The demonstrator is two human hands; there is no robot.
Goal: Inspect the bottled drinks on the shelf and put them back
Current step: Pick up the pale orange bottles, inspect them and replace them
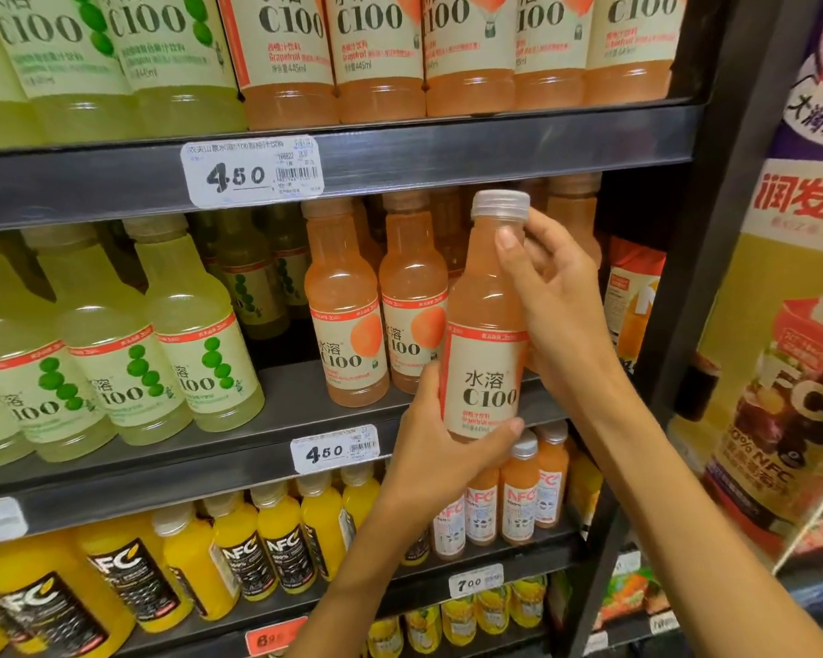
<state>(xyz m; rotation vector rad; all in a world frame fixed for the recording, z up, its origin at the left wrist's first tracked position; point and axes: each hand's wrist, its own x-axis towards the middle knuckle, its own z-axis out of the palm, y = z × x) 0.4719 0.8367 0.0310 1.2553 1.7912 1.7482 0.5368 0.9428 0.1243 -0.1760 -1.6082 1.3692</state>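
Pink juice bottle (483, 325) sits mid-frame, left hand (440, 448) gripping its bottom, right hand (549, 296) pinching its smooth neck, round bottles (343, 306) crowding behind.

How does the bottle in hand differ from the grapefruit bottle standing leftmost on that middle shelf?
The held bottle is off the shelf, gripped by the left hand and right hand; the shelf bottle stands untouched. The held bottle's cap looks silvery-white, the shelf bottle's orange-tinted. Both carry pink drink and C100 labels.
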